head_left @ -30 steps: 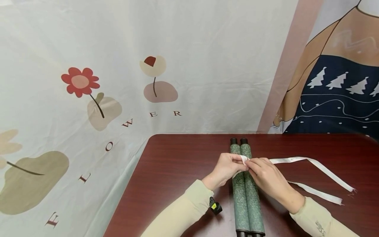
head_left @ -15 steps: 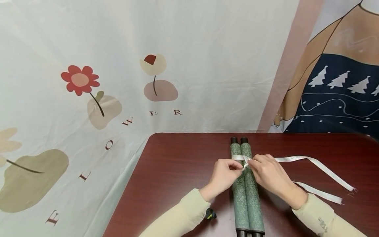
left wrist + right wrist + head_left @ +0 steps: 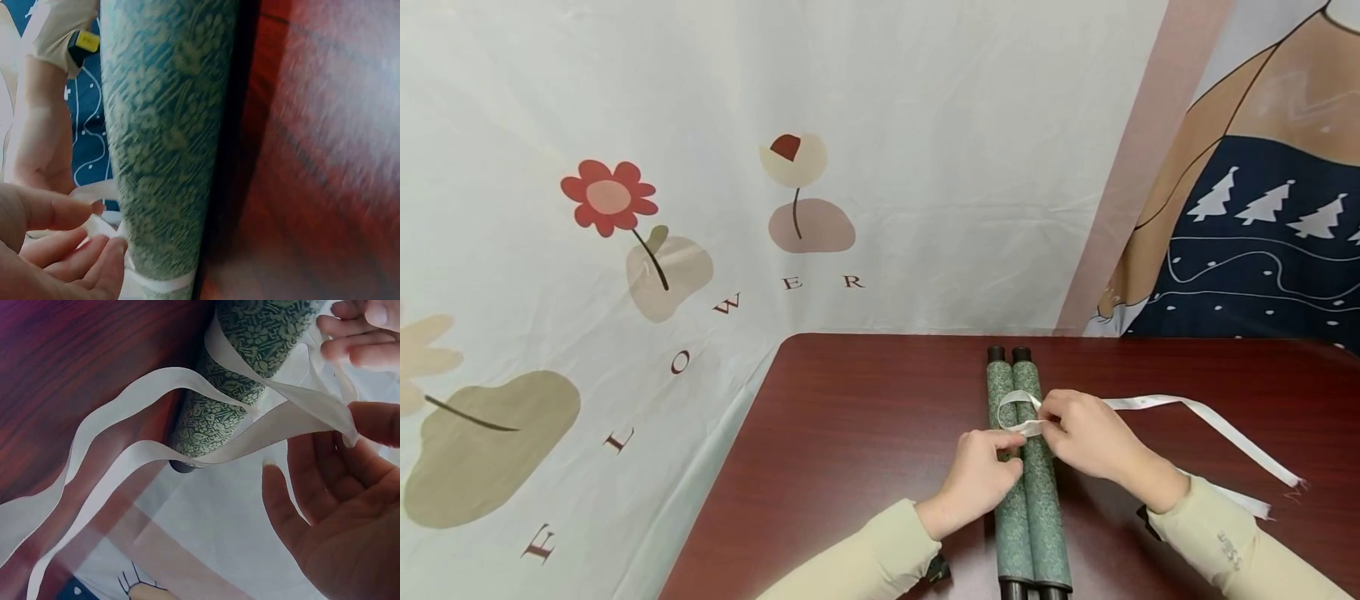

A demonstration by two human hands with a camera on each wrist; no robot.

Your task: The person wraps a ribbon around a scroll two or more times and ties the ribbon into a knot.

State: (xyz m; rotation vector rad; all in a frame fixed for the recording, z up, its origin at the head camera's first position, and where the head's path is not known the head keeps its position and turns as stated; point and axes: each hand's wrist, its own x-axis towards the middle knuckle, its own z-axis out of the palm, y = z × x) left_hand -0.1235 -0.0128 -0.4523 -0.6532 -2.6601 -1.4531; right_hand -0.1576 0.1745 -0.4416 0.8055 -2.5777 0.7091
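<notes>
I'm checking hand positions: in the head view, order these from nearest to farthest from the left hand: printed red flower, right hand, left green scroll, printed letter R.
1. Left green scroll: just right, partly covered.
2. Right hand: farther right.
3. Printed letter R: up and left.
4. Printed red flower: farthest left.

backdrop: white cloth [image 3: 970, 167], printed flowers [image 3: 608, 197], brown letters [image 3: 727, 304] | right: pink stripe [image 3: 1131, 158], navy print [image 3: 1255, 268], white trees [image 3: 1216, 198] | furniture: glossy dark-red table [image 3: 865, 433]
</notes>
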